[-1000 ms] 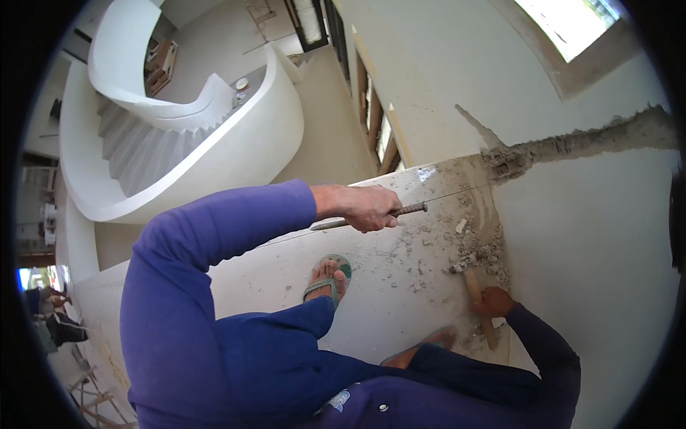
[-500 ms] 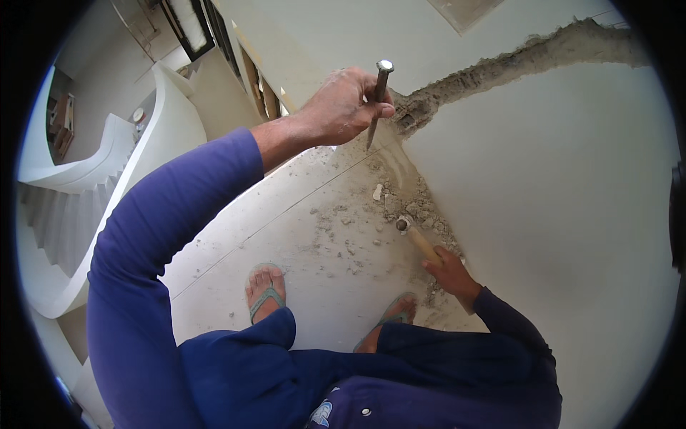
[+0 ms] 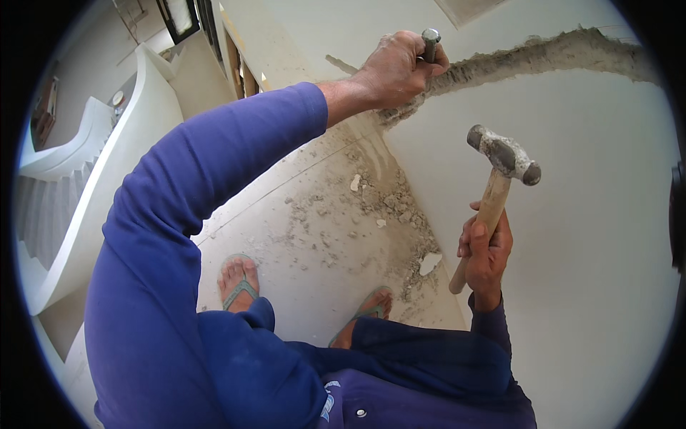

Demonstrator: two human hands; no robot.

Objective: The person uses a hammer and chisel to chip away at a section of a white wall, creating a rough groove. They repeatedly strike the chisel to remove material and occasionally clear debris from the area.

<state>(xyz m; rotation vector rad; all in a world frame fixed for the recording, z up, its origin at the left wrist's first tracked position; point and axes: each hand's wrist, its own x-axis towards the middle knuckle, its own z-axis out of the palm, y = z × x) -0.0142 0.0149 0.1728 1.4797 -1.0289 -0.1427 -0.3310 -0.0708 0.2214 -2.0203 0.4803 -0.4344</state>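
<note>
My left hand (image 3: 401,70) grips a metal chisel (image 3: 430,41) at the rough groove (image 3: 514,66) cut into the white wall (image 3: 593,193). Only the chisel's round struck end and a bit of its shank show; its tip is hidden behind my fingers. Lower on the right, my right hand (image 3: 487,250) is wrapped round the wooden handle of a hammer (image 3: 504,156). Its dusty, worn steel head is raised in front of the wall, apart from the chisel.
Broken plaster and rubble (image 3: 400,207) lie on the pale floor (image 3: 286,286) along the wall's foot. My sandalled feet (image 3: 239,282) stand beside it. To the left, a curved white parapet (image 3: 121,164) borders a staircase (image 3: 50,207).
The hammer has come up from near the floor, its head now before the wall. My left hand has moved right and up with the chisel, onto the groove.
</note>
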